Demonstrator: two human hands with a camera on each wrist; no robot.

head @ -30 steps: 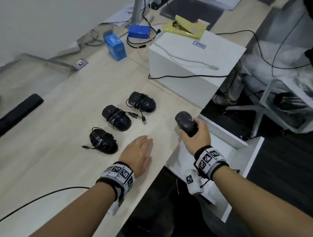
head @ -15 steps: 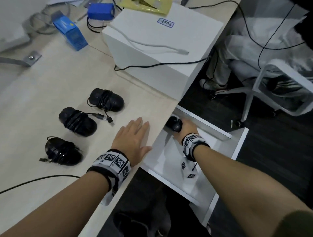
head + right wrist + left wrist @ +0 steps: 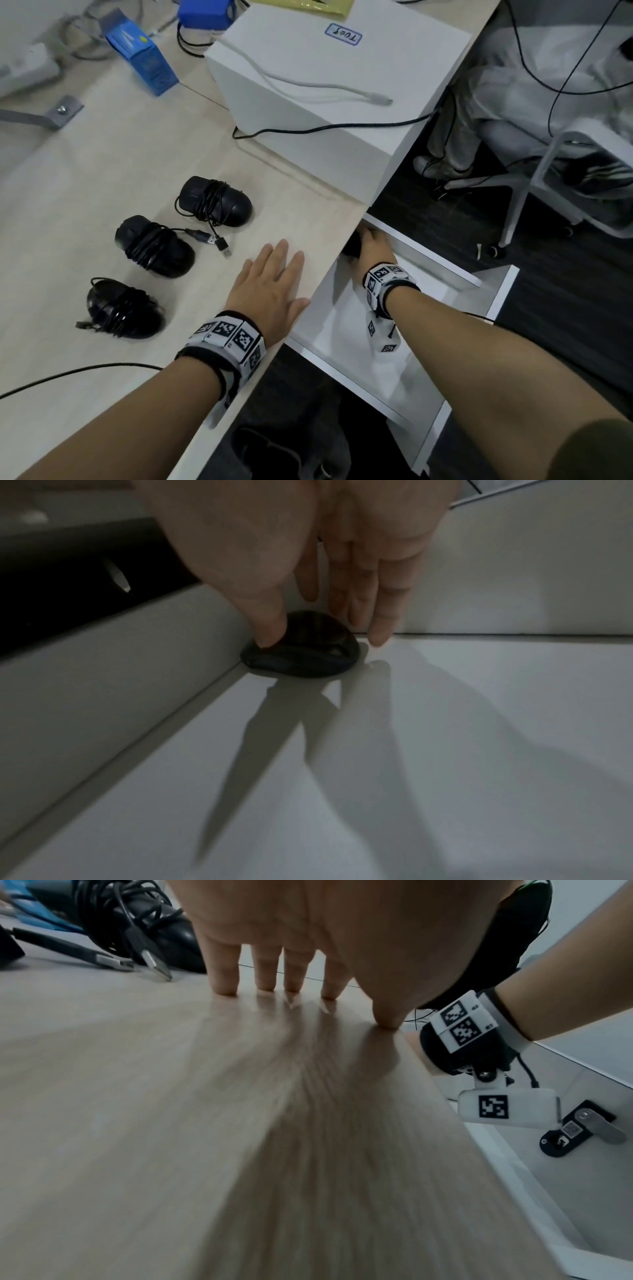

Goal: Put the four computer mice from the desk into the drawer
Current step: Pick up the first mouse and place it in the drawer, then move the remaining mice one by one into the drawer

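Right grip: our right hand point(image 3: 371, 245) reaches into the far corner of the open white drawer point(image 3: 346, 368); its thumb and fingers are set round a black rounded plastic mouse point(image 3: 303, 651) that sits on the drawer floor against the side wall.
Left grip: our left hand point(image 3: 270, 291) lies flat with straight, spread fingers point(image 3: 224, 972) on the pale wood-grain desk point(image 3: 102, 154), holding nothing, near the desk edge above the drawer.
Mice on the desk: three black cable-wrapped mice lie beyond and to the left of our left grip: the nearest mouse point(image 3: 125, 310), the middle mouse point(image 3: 154, 245) with its USB plug loose on the desk, and the farthest mouse point(image 3: 215, 200).
Writing: the white rectangular box point(image 3: 329, 89) ahead of both grips carries a blue-outlined label point(image 3: 343, 33) reading "Tool", upside down to us.
Wristbands: both wrists wear bands with black-and-white square markers point(image 3: 226, 334).
Other print: the blue carton point(image 3: 140, 56) far beyond our left grip has print too small to read.
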